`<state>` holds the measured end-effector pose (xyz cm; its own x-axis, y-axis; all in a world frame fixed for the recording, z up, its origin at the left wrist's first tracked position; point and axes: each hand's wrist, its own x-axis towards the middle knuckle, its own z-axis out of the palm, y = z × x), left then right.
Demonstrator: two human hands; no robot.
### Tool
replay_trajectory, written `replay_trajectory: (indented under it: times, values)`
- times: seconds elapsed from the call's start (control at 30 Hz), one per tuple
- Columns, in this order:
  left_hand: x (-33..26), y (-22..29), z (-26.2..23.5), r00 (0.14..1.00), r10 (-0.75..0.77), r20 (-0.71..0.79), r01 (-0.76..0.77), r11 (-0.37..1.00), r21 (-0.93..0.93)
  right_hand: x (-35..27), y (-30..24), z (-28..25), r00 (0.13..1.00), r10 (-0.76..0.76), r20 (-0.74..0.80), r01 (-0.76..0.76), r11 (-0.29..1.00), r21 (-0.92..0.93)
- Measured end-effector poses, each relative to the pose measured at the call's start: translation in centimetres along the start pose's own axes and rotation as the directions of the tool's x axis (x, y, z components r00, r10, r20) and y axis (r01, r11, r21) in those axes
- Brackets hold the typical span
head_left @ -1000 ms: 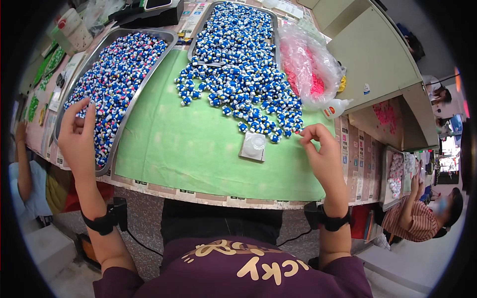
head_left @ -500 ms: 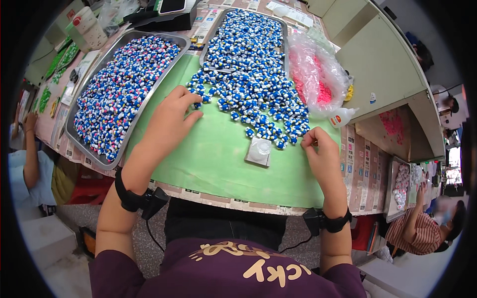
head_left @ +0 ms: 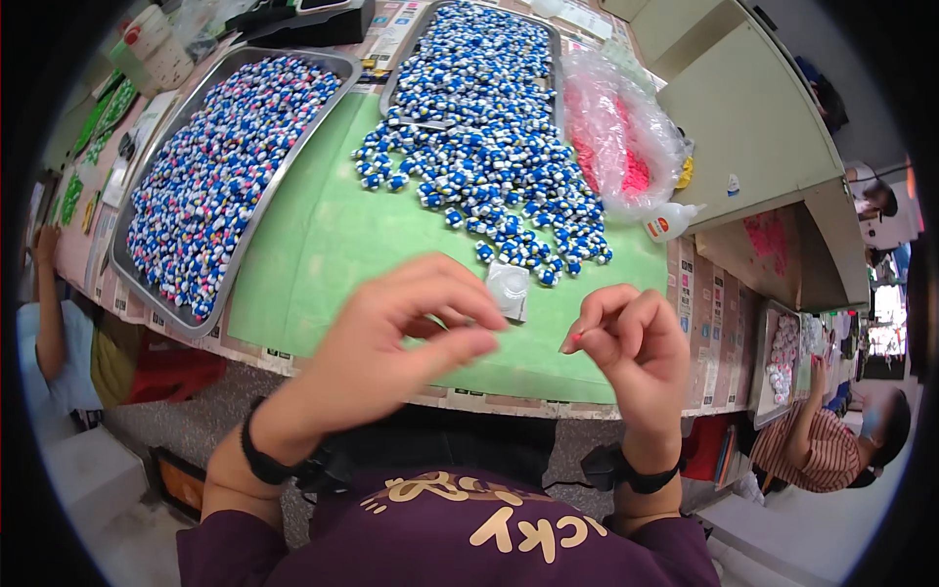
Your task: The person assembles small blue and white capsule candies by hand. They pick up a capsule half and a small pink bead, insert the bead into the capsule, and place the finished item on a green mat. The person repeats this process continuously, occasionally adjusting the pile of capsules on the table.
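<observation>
My left hand [head_left: 416, 328] hangs over the green mat, its fingers curled and thumb and forefinger drawn toward each other. Anything between those fingertips is hidden. To its right, my right hand [head_left: 631, 342] pinches a tiny pinkish-red piece [head_left: 578, 338] between thumb and forefinger. Just beyond both hands, a small square white block with a round clear dish [head_left: 509, 287] rests on the mat. Behind it spreads a loose pile of small blue-and-white pieces [head_left: 499, 176], running back into a metal tray [head_left: 392, 90].
At left, a second metal tray [head_left: 246, 227] holds blue-and-white pieces with pink spots. Right of the pile lie a clear bag of pink pieces [head_left: 626, 147] and a white squeeze bottle [head_left: 671, 221]. A pale cabinet [head_left: 758, 127] borders the right. Another person [head_left: 817, 445] sits farther right.
My left hand has left the pile's left edge and come nearer, toward the middle. My right hand has drawn back from the pile's front edge, and a pinkish-red piece now shows in its fingers.
</observation>
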<state>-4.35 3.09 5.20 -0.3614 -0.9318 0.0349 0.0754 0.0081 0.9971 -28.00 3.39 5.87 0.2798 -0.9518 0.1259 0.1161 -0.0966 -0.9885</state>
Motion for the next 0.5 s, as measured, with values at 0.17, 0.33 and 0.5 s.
replay_trajectory:
  times: [0.17, 0.33, 0.5]
  values:
    - [-0.4, -0.7, 1.7, 0.976, -0.158, 0.149, 0.201, 0.917, -0.344, 0.7, -1.3, 2.3, 0.897, -0.313, 0.312, 0.439, 0.711, -0.55]
    - [-0.7, -1.3, 1.5, 0.977, -0.135, 0.164, 0.193, 0.888, -0.418, 0.3, -1.0, 2.7, 0.933, -0.285, 0.218, 0.355, 0.819, -0.451]
    - [-1.0, -2.1, 2.0, 0.996, -0.065, 0.063, 0.083, 0.934, -0.347, -0.6, -0.1, 3.5, 0.969, -0.226, 0.103, 0.248, 0.886, -0.392]
